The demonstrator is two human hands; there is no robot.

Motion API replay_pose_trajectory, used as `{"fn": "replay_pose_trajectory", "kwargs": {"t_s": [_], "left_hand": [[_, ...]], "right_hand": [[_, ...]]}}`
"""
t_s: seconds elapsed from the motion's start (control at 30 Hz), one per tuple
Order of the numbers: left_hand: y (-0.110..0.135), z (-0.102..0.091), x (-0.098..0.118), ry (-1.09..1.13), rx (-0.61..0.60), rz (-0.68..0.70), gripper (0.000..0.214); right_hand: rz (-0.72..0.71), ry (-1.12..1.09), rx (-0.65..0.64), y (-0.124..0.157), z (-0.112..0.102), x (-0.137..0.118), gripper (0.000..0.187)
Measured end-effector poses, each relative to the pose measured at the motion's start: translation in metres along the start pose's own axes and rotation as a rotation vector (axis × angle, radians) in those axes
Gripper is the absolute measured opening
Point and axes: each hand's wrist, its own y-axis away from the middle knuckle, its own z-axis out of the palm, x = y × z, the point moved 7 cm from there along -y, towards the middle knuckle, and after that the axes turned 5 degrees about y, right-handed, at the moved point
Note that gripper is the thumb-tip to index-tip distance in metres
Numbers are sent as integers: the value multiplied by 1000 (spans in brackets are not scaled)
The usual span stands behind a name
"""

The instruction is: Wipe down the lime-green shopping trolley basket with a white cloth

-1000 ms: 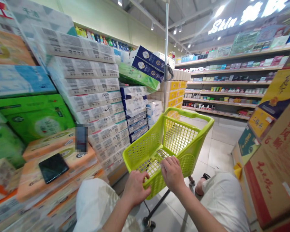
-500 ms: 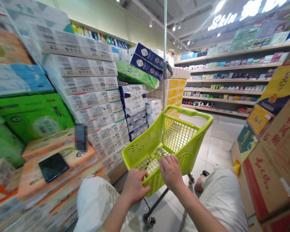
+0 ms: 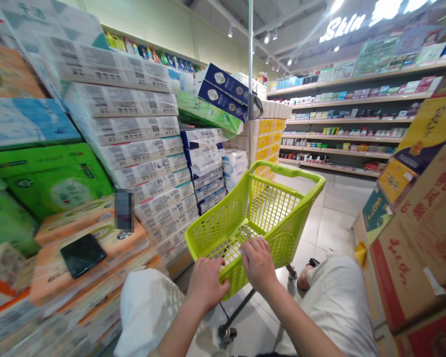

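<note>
A lime-green shopping cart [image 3: 216, 225] stands in front of me, its basket holding nothing that I can see. My left hand [image 3: 208, 281] is closed over the near rim of the basket, thumb on the outside. Further right on the same rim, my right hand [image 3: 258, 263] is curled with its fingers hooked inside the edge. Both hands grip the cart between my knees. Off to the left, a black tablet-like device [image 3: 83, 255] lies flat on orange tissue packs [image 3: 52, 275].
Stacked white packs [image 3: 134, 126] rise at the left, with blue cartons [image 3: 223, 91] on a green pack behind. A metal pole [image 3: 250, 59] stands beyond the cart. Brown cardboard boxes [image 3: 412, 248] line the right side. Stocked shelves [image 3: 342, 121] fill the back, and caster wheels [image 3: 226, 333] rest on the tiled floor.
The cart and both my hands appear slightly further left in view, along with a small shift of the whole scene. My grip on the rim looks the same.
</note>
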Motion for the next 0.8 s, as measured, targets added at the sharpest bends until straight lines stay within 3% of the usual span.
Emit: {"fn": "replay_pose_trajectory", "kwargs": {"t_s": [0.13,0.23,0.4,0.53,0.67,0.8], "left_hand": [[-1,0,30,22,60,-18,65],[-1,7,42,87,42,-34,72],[5,14,43,50,97,-6,56],[10,13,45,23,189,23,43],[15,12,42,-11,267,65,34],[21,11,37,-37,336,103,36]], "right_hand": [[-37,-33,5,9,8,-24,16],[-101,-49,-10,8,3,-19,18],[-1,-11,47,-1,-14,16,18],[53,-7,62,5,-10,4,18],[-45,-36,-6,11,-5,-14,16],[-20,17,32,3,-17,8,17]]}}
